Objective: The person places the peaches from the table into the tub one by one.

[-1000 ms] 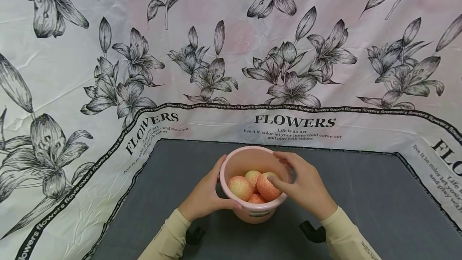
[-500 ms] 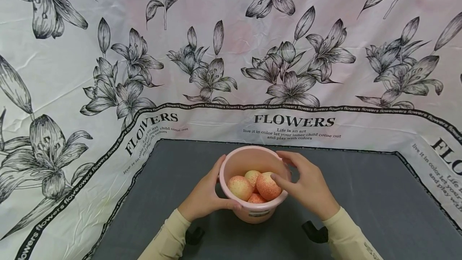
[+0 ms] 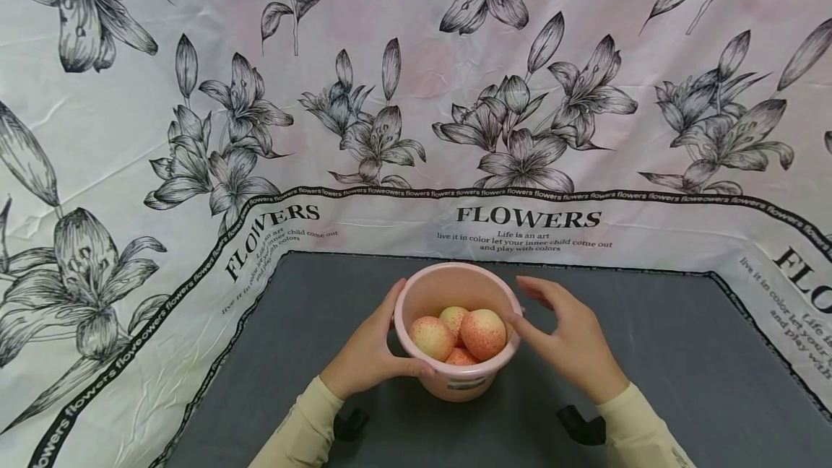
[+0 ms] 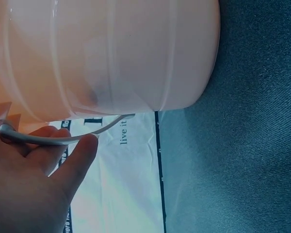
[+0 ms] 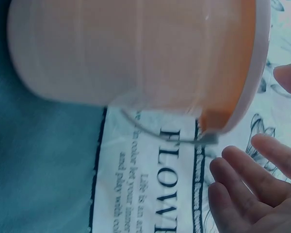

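A pink plastic bucket (image 3: 464, 385) stands on the dark grey surface in the head view. Inside lie several round, red-speckled yellow fruits (image 3: 484, 334) that look like peaches. My left hand (image 3: 373, 352) grips the bucket's left side, thumb at the front of the rim. A thin grey handle (image 4: 63, 141) hangs down the bucket's side by the left fingers in the left wrist view. To the right of the rim is my right hand (image 3: 572, 338), fingers loosely bent and holding nothing. Its fingers (image 5: 242, 184) show apart from the bucket in the right wrist view.
The dark grey tabletop (image 3: 650, 338) has a white border printed with "FLOWERS". Behind it rises a white and pink cloth (image 3: 429, 78) with black lily drawings. Black pieces (image 3: 581, 425) sit at both wrists.
My right hand has drawn away to the right from the bucket's rim, its thumb leaving the space over the fruits. The left hand and the bucket stay in place.
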Action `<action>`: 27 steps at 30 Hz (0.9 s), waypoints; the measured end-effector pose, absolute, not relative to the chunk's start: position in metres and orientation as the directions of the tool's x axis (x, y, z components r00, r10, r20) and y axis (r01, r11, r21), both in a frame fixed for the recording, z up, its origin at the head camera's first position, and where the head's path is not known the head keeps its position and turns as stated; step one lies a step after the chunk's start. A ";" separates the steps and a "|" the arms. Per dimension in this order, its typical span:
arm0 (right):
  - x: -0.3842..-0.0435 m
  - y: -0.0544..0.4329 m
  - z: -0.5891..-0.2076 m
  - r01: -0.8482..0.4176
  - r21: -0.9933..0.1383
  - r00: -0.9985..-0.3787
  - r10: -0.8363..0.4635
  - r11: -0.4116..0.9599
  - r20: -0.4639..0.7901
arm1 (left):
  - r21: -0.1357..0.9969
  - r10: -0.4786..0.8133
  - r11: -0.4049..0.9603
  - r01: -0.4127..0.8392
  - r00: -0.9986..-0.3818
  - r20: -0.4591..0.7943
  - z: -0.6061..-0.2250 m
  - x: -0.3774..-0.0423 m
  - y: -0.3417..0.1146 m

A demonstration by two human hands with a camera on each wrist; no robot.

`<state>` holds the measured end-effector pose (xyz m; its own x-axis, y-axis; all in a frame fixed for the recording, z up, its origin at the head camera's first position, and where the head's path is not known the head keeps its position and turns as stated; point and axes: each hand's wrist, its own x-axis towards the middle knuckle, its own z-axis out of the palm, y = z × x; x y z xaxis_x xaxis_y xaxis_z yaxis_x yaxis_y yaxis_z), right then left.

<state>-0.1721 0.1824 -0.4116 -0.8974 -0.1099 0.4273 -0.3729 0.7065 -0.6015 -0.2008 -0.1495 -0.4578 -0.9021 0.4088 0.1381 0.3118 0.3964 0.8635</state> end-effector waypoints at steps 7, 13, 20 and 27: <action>-0.167 0.199 -0.420 -0.310 -0.599 -0.916 -0.064 0.738 0.395 | 0.865 0.416 0.391 0.316 -0.898 0.140 -0.457 -0.201 -0.152; -0.166 0.207 -0.425 -0.279 -0.589 -0.924 -0.046 0.758 0.379 | 0.859 0.410 0.402 0.316 -0.901 0.140 -0.458 -0.201 -0.154; -0.166 0.221 -0.431 -0.243 -0.570 -0.933 -0.028 0.785 0.360 | 0.865 0.402 0.396 0.309 -0.905 0.139 -0.459 -0.201 -0.154; -0.165 0.235 -0.439 -0.208 -0.540 -0.938 -0.011 0.815 0.346 | 0.870 0.419 0.381 0.314 -0.897 0.140 -0.458 -0.201 -0.154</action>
